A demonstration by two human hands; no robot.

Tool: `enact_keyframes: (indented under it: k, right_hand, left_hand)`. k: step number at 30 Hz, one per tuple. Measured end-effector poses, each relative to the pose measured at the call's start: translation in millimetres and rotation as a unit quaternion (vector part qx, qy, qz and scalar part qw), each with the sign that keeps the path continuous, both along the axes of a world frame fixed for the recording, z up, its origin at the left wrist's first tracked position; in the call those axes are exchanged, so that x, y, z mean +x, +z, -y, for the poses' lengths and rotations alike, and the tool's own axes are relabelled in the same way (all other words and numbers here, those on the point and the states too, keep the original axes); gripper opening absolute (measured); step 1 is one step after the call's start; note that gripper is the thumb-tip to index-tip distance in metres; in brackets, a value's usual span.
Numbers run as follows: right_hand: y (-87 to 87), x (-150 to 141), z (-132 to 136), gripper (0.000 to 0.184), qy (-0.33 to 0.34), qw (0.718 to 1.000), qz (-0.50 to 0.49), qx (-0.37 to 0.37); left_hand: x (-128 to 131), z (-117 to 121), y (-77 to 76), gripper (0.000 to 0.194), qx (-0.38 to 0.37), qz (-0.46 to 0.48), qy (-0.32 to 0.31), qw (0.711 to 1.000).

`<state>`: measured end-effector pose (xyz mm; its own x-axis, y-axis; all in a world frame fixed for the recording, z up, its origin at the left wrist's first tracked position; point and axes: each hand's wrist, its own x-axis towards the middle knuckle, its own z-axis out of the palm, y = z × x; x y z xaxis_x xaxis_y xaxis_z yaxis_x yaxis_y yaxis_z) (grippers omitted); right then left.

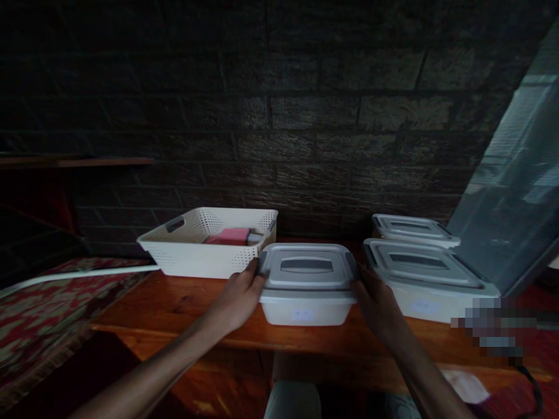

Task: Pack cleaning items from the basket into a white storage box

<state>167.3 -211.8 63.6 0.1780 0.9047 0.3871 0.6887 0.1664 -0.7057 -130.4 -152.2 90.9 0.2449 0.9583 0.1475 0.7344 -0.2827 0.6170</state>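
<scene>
A white plastic storage box (pixel 308 311) with a grey snap-on lid (pixel 305 279) is in front of me at the wooden table's front. My left hand (pixel 243 293) grips its left side, the thumb up by the lid's edge. On the opposite side my right hand (pixel 376 302) closes around the box's end, its fingers partly hidden. Just right of that hand is a second lidded box (pixel 430 291), with a third lidded box (pixel 414 230) behind it. A white perforated basket (pixel 196 261) stands left of my left hand, holding a pink folded item (pixel 231 235).
Behind the wooden table (pixel 187 302) rises a dark brick wall (pixel 297 116). A patterned red cloth (pixel 56 302) lies at the left with a white rod (pixel 87 273) across it. At the right are a translucent sheet (pixel 515 192) and a black cable (pixel 533 387).
</scene>
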Motion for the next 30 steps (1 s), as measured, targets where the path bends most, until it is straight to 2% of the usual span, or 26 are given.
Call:
enact_keyframes:
  k: [3, 5, 7, 10, 14, 18, 22, 25, 28, 30]
  right_hand:
    - [-1.0, 0, 3, 0.050, 0.006, 1.000, -0.003, -0.004]
    - [-2.4, -1, 5, 0.048, 0.017, 1.000, -0.006, -0.010]
    - [-2.1, -2, 9, 0.045, 0.032, 0.999, -0.013, -0.013]
    - [8.1, -5, 16, 0.041, 0.057, 0.997, -0.046, -0.001]
    - [47.5, -6, 26, 0.040, 0.058, 0.995, -0.086, 0.012]
    - [98.7, 13, 24, 0.039, 0.029, 0.997, -0.046, 0.053]
    - [141.6, 56, 17, 0.035, 0.038, 0.992, -0.072, 0.095]
    - [167.7, 96, 20, 0.033, 0.030, 0.988, -0.109, 0.109]
    - [186.8, 135, 29, 0.027, -0.008, 0.981, -0.139, 0.132]
    - [193.6, 160, 34, 0.024, -0.043, 0.981, -0.141, 0.129]
  left_hand:
    - [-3, 5, 2.6, 0.042, -0.001, -0.001, 0.005, 1.000]
    - [-6, 9, 10.1, 0.042, 0.003, -0.010, 0.009, 1.000]
    - [-9, 12, 23.9, 0.041, 0.024, -0.020, 0.013, 0.999]
    - [-13, 16, 54.6, 0.038, 0.080, -0.034, 0.023, 0.996]
    - [-11, 21, 99.5, 0.033, 0.146, -0.046, 0.024, 0.988]
    - [2, 22, 135.0, 0.032, 0.155, -0.010, 0.030, 0.987]
    - [32, 16, 160.4, 0.032, 0.164, 0.046, -0.027, 0.985]
    - [68, 9, 173.5, 0.038, 0.158, 0.099, -0.089, 0.978]
    - [114, 2, 179.7, 0.041, 0.136, 0.154, -0.143, 0.968]
    - [145, -4, 178.6, 0.041, 0.125, 0.183, -0.167, 0.961]
